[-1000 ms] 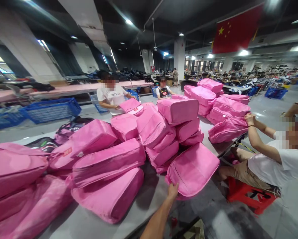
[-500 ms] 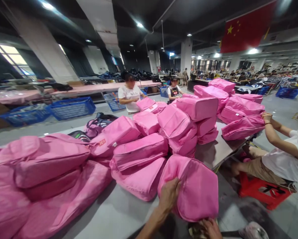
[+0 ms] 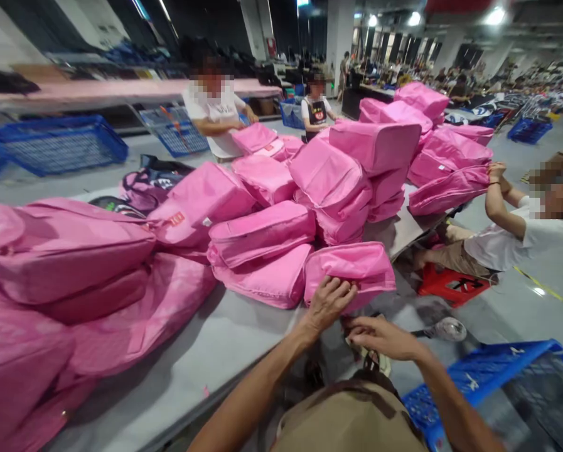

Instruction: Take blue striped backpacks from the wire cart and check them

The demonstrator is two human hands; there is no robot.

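Observation:
A pink fabric backpack lies on its side at the table's near edge, its right end jutting past the edge. My left hand has its fingers curled over the near side of this backpack and grips the cloth. Just below it, my right hand reaches in from the right with fingers loosely stretched out, and nothing shows in them. Behind the backpack, two more pink backpacks are stacked, with a taller pink stack beyond them.
Large pink backpacks cover the table's left part. A blue basket stands on the floor at my right. A co-worker on a red stool handles a pink bag; two others work across the table.
The backpack has been tipped down from upright onto the table. My right hand has come off its lower edge, while the left keeps hold. The view has tilted downward.

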